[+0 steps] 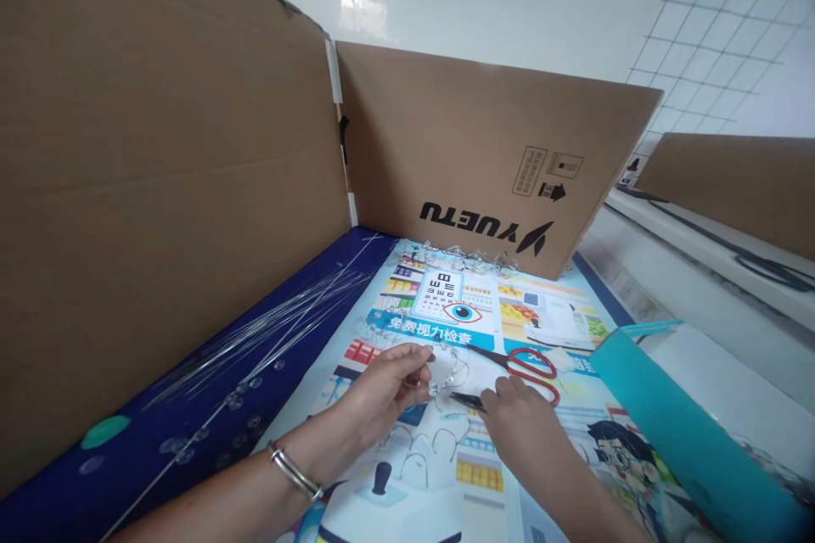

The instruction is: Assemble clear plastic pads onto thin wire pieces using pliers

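The fingers [413,362] of the left hand [379,394] pinch a clear wire piece [444,384] over a printed poster [541,314]. The right hand [519,428] closes on a small black tool [468,401], just beside red-handled scissors [531,373]. Loose wires [267,331] lie on blue cloth [127,475].

Clear piece [438,388] at left hand [382,390] was too small to identify; dark tool [468,401] was half-hidden under right hand [519,422]; teal folder [691,433] was cut off at four o'clock.

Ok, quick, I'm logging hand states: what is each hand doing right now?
Left hand: closed, pinching a clear wire piece.
Right hand: closed, holding a black pointed tool, exact type unclear.
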Demonstrator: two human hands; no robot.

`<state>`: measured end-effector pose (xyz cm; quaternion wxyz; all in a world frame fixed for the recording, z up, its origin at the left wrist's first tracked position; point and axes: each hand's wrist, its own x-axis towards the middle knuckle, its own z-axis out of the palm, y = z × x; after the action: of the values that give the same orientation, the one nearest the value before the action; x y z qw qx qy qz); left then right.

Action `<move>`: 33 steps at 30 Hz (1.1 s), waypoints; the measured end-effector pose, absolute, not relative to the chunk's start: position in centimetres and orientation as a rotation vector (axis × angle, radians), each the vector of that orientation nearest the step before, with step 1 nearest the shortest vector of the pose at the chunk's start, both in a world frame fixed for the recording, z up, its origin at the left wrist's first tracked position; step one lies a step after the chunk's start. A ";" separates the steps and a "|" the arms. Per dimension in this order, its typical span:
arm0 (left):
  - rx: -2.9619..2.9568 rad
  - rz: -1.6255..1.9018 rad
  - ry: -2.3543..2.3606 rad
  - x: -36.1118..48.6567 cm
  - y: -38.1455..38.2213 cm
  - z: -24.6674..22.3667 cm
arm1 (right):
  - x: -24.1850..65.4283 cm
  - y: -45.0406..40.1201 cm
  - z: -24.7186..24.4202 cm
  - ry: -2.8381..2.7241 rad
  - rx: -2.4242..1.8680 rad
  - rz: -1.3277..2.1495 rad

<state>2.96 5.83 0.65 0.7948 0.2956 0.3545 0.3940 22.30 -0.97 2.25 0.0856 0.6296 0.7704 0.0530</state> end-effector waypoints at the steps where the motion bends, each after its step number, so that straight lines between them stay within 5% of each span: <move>1: 0.629 0.849 0.758 3.0 5.8 0.7 | 22.2 -1.0 2.1 2.290 1.862 0.172; 33: 0.684 0.844 0.805 3.2 5.0 0.2 | 23.0 -0.9 1.8 2.278 1.882 0.153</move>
<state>3.16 4.97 0.22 0.7801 0.3164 0.3726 0.3904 23.00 -0.85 1.83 0.0911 0.6335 0.7667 0.0515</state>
